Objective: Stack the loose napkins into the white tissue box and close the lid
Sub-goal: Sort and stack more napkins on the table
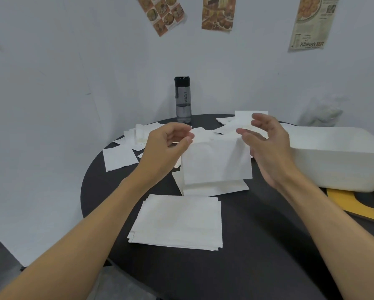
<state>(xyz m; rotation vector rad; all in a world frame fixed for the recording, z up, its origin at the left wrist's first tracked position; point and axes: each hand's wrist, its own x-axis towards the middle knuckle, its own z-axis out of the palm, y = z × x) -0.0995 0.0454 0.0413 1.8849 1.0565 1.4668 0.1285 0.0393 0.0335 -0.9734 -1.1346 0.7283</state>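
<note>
Over the middle of the round black table [257, 245] I hold up one white napkin [216, 161]. My left hand [166, 148] pinches its top left corner. My right hand [266, 144] is at its top right corner with fingers spread and thumb and forefinger apart. A neat stack of napkins [177, 221] lies near me, and a smaller pile [214, 190] lies under the held napkin. Loose napkins [121, 156] are scattered at the back left, more loose napkins [242, 120] behind my right hand. The white tissue box [333, 161] stands at the right, and its wooden lid [355, 204] with a slot lies in front of it.
A dark water bottle [183, 100] stands at the table's far edge by the white wall. Posters hang on the wall above. The table's near edge curves away to the left, with floor below.
</note>
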